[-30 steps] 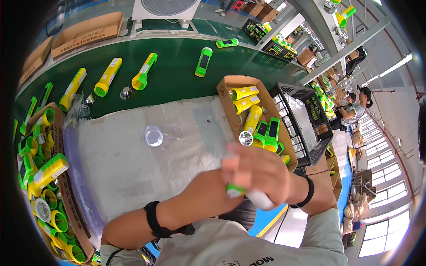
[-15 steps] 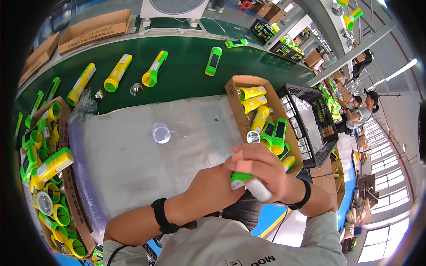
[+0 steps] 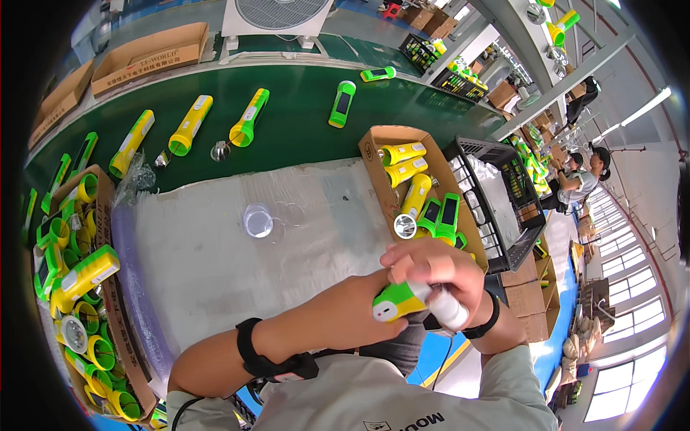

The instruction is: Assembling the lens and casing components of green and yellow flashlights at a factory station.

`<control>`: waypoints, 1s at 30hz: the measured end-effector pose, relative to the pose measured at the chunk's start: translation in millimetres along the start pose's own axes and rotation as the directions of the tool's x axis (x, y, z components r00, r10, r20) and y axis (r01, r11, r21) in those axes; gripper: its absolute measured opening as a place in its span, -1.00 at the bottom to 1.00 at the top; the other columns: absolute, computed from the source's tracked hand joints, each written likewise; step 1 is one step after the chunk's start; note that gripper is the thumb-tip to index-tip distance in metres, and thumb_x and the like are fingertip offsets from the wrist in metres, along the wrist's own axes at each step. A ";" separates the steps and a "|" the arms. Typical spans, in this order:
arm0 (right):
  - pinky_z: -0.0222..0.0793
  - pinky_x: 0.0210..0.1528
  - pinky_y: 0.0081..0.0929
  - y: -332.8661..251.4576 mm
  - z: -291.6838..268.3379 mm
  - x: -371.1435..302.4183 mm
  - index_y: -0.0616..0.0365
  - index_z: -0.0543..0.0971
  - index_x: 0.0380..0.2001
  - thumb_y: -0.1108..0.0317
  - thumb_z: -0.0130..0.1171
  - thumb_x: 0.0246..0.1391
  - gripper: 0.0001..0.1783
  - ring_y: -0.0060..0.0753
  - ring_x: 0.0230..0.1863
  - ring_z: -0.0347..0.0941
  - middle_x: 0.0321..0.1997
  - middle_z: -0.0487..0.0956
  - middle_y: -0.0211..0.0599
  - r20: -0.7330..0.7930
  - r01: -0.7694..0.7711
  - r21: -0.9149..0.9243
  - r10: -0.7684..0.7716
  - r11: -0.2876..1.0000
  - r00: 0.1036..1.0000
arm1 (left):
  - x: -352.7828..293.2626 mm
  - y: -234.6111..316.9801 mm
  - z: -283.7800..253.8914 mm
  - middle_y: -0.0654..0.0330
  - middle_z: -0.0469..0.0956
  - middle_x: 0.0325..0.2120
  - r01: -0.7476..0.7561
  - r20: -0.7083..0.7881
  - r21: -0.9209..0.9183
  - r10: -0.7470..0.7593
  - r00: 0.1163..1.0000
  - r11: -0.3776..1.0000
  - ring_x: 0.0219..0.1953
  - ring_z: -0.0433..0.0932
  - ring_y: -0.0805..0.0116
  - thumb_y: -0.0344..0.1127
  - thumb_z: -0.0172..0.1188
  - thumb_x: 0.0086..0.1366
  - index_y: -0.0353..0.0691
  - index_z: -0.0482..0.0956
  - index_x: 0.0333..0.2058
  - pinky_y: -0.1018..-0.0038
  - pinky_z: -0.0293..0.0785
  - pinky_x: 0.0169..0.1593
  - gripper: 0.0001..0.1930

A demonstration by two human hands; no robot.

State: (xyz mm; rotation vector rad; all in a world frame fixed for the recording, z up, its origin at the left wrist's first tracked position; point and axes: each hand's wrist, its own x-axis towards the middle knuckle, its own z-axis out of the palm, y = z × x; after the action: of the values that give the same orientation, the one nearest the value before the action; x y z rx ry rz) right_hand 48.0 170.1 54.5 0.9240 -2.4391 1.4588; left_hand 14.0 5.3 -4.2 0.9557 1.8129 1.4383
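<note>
— So where's the green and yellow flashlight [image 3: 399, 304]?
— Close to your chest, clamped in both your hands: left hand [image 3: 352, 316] under the body, right hand [image 3: 438, 273] wrapped over the white head end.
— And beyond it?
— A clear lens disc [image 3: 257, 220] lies on the grey mat [image 3: 208, 266]; a cardboard box [image 3: 374, 147] of flashlights sits to your right.

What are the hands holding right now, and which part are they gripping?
A green-and-yellow flashlight: left hand grips its body, right hand wraps over the white head end.
</note>
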 end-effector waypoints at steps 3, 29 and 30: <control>0.38 -0.22 -0.34 0.8 -2.1 2.0 0.23 0.53 -0.23 0.44 0.09 -0.03 -0.75 -0.16 -0.28 0.47 -0.27 0.56 -0.18 0.114 0.328 0.063 -0.333 0.943 0.936 | -7.1 -5.0 -1.6 0.04 0.58 -0.32 -0.227 0.190 -0.288 0.288 0.939 0.930 -0.28 0.58 0.13 -0.26 0.27 0.05 -0.22 0.46 -0.12 0.33 0.48 -0.17 -0.60; 0.36 -0.57 -0.50 -24.4 -2.5 30.3 0.12 0.54 -0.44 0.38 0.21 -0.19 -0.84 -0.27 -0.59 0.47 -0.44 0.52 -0.27 0.015 0.056 -0.552 -0.058 0.832 0.998 | -11.6 3.8 5.6 -0.01 0.53 -0.47 -0.126 -0.374 0.281 0.230 0.899 0.951 -0.47 0.55 -0.04 -0.21 0.31 -0.06 -0.32 0.33 -0.12 0.21 0.48 -0.44 -0.45; 0.37 -0.56 -0.50 -25.6 -3.0 29.6 0.12 0.54 -0.43 0.38 0.20 -0.17 -0.85 -0.27 -0.59 0.47 -0.44 0.52 -0.27 0.019 0.074 -0.548 -0.076 0.833 0.997 | -12.3 6.9 3.5 0.00 0.53 -0.48 -0.140 -0.351 0.313 0.251 0.902 0.939 -0.48 0.56 -0.01 -0.22 0.31 -0.05 -0.31 0.34 -0.13 0.22 0.47 -0.45 -0.47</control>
State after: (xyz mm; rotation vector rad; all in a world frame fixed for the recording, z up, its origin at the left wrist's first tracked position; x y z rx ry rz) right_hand 38.6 151.3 87.6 0.8588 -2.5579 0.6514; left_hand 24.7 -2.2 2.3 1.0784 2.3169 1.6104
